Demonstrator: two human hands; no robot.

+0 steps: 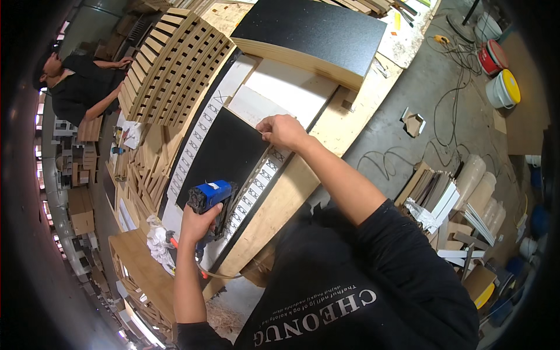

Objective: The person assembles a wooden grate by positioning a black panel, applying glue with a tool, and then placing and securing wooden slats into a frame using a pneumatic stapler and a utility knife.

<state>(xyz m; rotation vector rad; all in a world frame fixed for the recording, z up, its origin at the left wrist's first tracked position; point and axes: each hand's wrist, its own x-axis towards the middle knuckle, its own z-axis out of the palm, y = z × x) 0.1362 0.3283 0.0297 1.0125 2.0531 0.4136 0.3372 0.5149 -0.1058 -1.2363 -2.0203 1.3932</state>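
Observation:
My left hand (197,226) is wrapped round the grip of a blue and black air nail gun (217,193), with a hose at its lower end. The gun is over the near part of a flat black panel (224,149). At that panel's far right corner, my right hand (284,132) has its fingertips pinched on the edge. The panel lies between two white strips marked with black crosses, a left strip (195,140) and a right strip (256,189). A pale board (254,105) lies just beyond the panel. My fingers hide the corner itself.
A black-topped box (315,35) stands at the far end of the wooden workbench (364,114). Stacked slatted wood (178,67) stands to the left, with a co-worker (81,87) beside it. Cables (458,76), buckets (503,88) and bundled strips (431,192) occupy the floor on the right.

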